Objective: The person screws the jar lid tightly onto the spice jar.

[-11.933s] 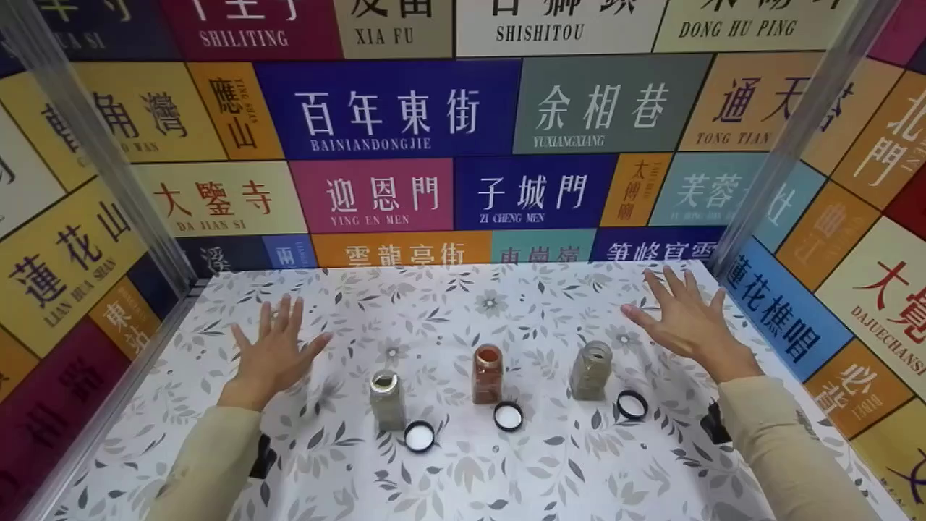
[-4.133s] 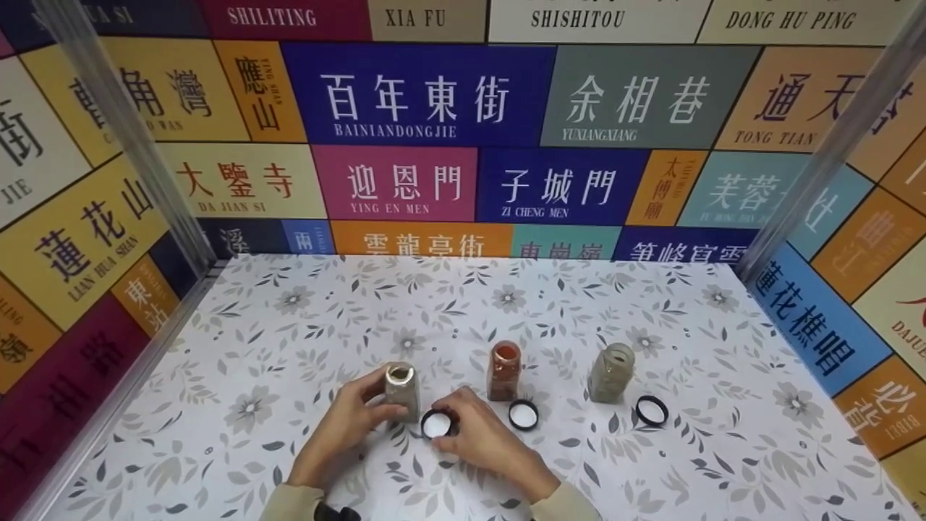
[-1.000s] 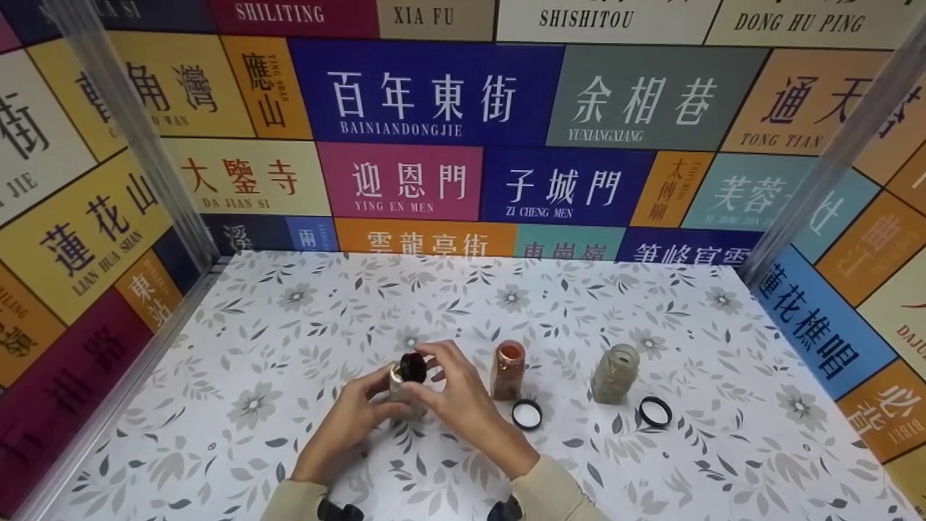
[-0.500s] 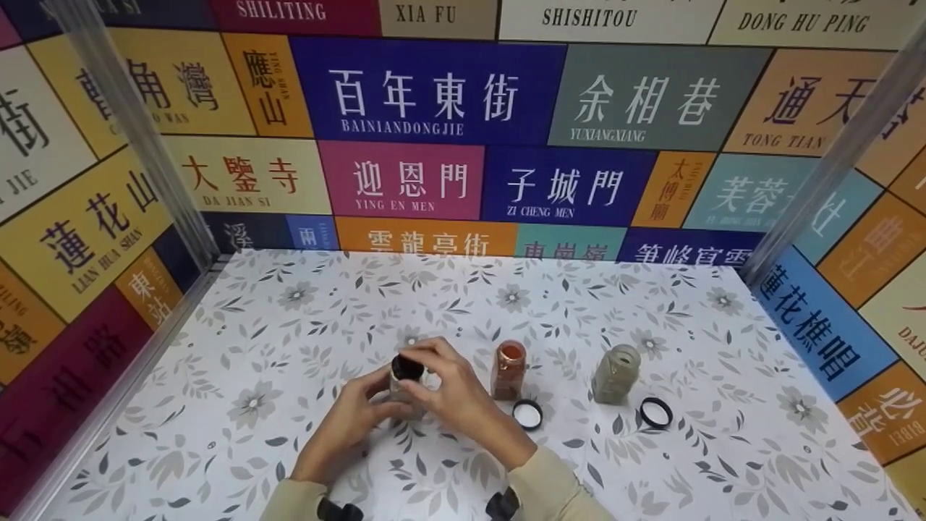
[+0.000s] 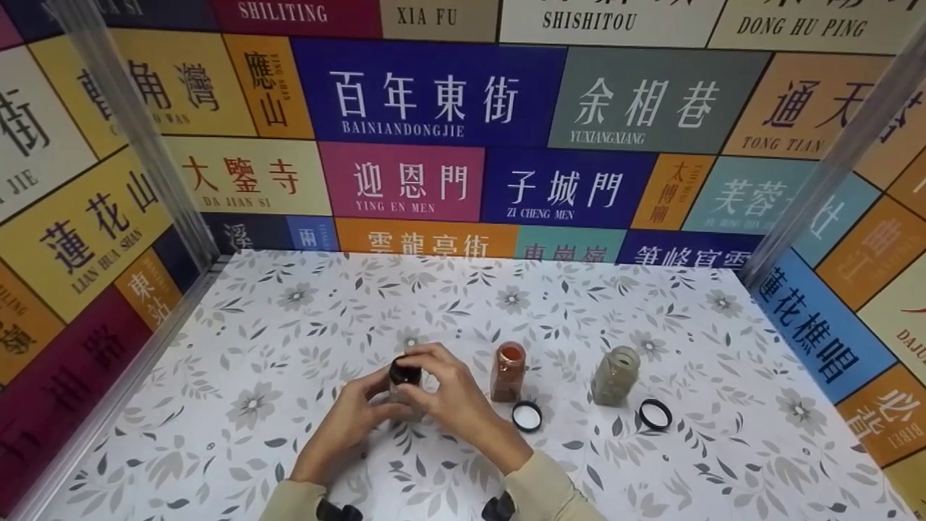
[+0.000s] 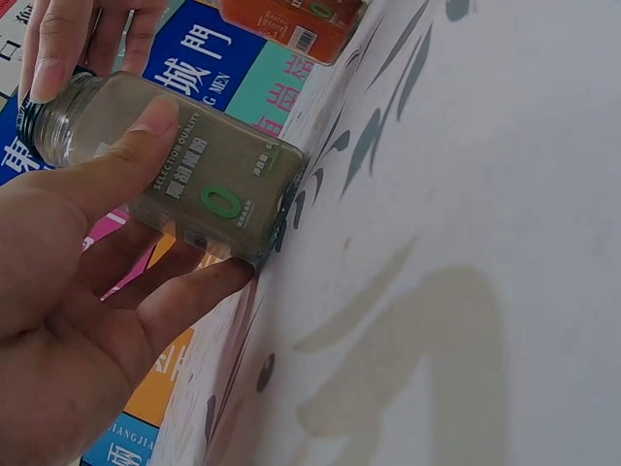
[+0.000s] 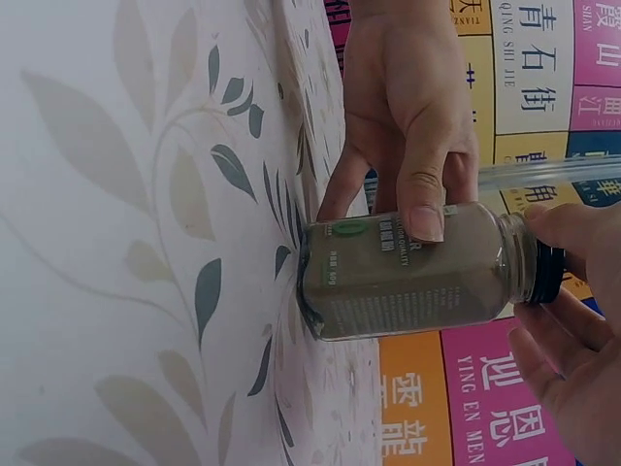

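Note:
A clear glass spice jar of grey-brown powder stands upright on the table at left of centre. My left hand grips its body, thumb across the label in the left wrist view. On the jar's mouth sits a black screw lid, roughly level. The fingers and thumb of my right hand pinch that lid at its sides. Whether the thread has caught, I cannot tell. Just right of my hands is an uncapped jar of orange-red powder, with its lid lying white inside up before it.
Farther right stands a third uncapped jar, pale grey-green, with a black-rimmed lid beside it. The tabletop has a leaf-and-flower pattern. Sign-covered panels rise at the back and sides.
My hands, first spread apart, came to the left jar; my right hand lifted its lid off the table. Over the last second the tilted lid has come down level onto the jar's mouth.

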`<state>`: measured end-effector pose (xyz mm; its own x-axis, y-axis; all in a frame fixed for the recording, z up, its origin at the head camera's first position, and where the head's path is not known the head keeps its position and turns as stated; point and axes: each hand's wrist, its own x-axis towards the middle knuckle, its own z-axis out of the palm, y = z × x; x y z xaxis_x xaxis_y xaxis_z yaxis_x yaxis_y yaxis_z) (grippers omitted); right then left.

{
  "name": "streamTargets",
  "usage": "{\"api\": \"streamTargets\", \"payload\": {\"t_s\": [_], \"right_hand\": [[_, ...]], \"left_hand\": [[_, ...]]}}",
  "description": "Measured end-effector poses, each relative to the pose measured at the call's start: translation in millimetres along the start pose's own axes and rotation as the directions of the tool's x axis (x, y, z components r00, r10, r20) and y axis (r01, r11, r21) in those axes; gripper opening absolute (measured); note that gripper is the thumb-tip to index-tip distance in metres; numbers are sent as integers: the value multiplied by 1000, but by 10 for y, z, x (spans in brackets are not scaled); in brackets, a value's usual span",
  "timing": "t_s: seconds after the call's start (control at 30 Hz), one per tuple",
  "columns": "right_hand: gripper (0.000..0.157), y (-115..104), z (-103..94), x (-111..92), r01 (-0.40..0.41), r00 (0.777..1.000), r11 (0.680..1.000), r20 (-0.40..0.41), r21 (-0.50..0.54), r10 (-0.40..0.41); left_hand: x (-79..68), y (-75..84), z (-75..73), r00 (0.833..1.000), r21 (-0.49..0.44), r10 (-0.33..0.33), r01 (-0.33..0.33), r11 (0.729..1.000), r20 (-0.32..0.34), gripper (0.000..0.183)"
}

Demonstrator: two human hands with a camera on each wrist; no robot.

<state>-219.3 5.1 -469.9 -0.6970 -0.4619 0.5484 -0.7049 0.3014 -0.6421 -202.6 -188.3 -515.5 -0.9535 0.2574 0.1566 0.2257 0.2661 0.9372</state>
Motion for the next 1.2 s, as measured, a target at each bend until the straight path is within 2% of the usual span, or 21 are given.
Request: {"api": "streamTargets", "payload": {"t_s": [0.17, 0.53, 0.77, 1.0, 1.1, 1.2], "right_hand": [[33, 9, 21, -15, 0, 1000, 1000, -6, -12, 0], [34, 49, 48, -42, -28, 999, 999, -15, 42, 28], [33, 77, 81, -57, 18, 999, 999, -45, -26, -19], [39, 71, 119, -105, -80, 996, 994, -27, 70, 82], [46, 61, 130, -134, -112, 992, 989, -39, 93, 117], [45, 60, 140, -146, -128, 989, 985, -60, 119, 136]], "left_hand": [[6, -17, -4, 1000, 23, 14, -14, 1000, 6, 67], [-9, -18, 5, 1000, 3, 3, -3, 1000, -1, 67], [6, -9, -9, 1000, 10, -11, 11, 1000, -2, 66], [4, -26, -8, 1000, 23, -1, 1, 1000, -6, 66], [7, -32, -3, 1000, 41, 13, -13, 999, -3, 66], [11, -26, -2, 1000, 42, 12, -12, 999, -5, 66]]}}
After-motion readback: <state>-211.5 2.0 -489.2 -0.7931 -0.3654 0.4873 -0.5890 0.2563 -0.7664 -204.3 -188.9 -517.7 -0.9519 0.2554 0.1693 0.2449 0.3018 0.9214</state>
